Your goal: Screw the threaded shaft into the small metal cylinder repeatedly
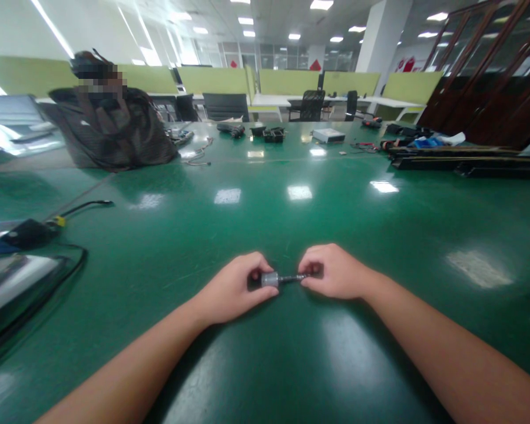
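My left hand (pixel 241 284) is closed around a small grey metal cylinder (pixel 270 280), pinched between the thumb and fingers. A thin dark shaft (pixel 288 278) runs out of the cylinder to the right, roughly level and just over the green tabletop. At the shaft's far end my right hand (pixel 331 272) grips it with thumb and curled fingers, which cover its tip. Both ends of the piece are partly hidden by fingers, so I cannot tell exactly what it is.
A green tabletop (pixel 265 224) spreads all round my hands. To the left lie a black cable (pixel 88 204) and a laptop-like device (pixel 17 288). Farther off stand a large dark bag (pixel 115 132), black parts (pixel 271 135), a grey-white box (pixel 328 136) and long dark bars (pixel 459 163).
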Demonstrator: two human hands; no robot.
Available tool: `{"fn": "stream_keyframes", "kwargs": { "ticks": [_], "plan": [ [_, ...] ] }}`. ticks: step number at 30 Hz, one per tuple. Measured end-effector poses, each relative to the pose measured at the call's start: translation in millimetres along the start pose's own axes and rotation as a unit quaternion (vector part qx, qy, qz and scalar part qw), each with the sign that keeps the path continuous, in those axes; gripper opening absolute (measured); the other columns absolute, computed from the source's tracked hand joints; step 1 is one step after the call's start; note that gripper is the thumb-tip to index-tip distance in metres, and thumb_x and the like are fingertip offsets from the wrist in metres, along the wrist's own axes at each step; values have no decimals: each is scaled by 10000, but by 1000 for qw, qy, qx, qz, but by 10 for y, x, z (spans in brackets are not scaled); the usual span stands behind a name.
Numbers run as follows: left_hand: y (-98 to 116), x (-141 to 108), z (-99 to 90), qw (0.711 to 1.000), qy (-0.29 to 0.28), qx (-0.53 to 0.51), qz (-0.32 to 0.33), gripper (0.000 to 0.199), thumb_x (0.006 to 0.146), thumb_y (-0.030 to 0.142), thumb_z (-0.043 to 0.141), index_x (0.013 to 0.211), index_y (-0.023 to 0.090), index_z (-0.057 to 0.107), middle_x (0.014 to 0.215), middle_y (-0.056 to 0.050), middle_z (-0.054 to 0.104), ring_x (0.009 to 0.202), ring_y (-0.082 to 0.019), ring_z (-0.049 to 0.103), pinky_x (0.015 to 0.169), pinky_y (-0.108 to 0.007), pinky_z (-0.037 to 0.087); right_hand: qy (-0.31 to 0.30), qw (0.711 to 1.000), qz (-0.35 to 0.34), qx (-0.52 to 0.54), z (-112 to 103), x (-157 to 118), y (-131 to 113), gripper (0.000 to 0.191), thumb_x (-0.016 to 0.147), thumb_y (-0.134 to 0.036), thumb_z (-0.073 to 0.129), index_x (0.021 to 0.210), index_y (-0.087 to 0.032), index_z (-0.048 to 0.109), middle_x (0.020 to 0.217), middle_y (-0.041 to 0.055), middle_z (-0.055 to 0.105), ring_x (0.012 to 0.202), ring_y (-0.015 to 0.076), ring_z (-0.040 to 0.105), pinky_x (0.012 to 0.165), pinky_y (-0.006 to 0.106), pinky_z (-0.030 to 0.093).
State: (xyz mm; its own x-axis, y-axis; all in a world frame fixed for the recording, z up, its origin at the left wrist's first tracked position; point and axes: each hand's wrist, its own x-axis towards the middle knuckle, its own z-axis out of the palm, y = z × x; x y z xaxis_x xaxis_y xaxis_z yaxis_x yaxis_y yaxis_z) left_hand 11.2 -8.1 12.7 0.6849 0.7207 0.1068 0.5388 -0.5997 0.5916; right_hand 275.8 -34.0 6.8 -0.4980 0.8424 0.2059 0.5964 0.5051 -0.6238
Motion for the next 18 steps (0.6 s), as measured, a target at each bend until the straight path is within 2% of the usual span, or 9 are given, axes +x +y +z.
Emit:
{"fn": "stream_keyframes", "kwargs": {
  "ticks": [7,13,18],
  "plan": [
    [4,-5,-4,1000,0,-1,-3,233,850,400,717,936,201,632,882,-8,648,789,-182,600,717,-293,446,-5,1000,13,-2,-55,-26,48,95,733,-141,722,822,-170,739,755,0,674,644,109,590,610,225,455],
    [4,-12,4,1000,-3,-7,-5,229,854,397,712,939,202,627,884,-11,649,791,-183,598,713,-292,446,-8,998,57,12,-132,-39,94,72,729,-158,708,796,-157,736,703,3,661,607,112,575,578,226,443],
    [12,-8,-1,1000,-2,-3,-8,239,853,408,713,937,202,626,878,-13,646,788,-184,595,708,-292,444,-17,998,60,28,-117,-41,93,74,730,-162,716,801,-161,736,713,4,667,617,116,583,584,227,447]
  ]
}}
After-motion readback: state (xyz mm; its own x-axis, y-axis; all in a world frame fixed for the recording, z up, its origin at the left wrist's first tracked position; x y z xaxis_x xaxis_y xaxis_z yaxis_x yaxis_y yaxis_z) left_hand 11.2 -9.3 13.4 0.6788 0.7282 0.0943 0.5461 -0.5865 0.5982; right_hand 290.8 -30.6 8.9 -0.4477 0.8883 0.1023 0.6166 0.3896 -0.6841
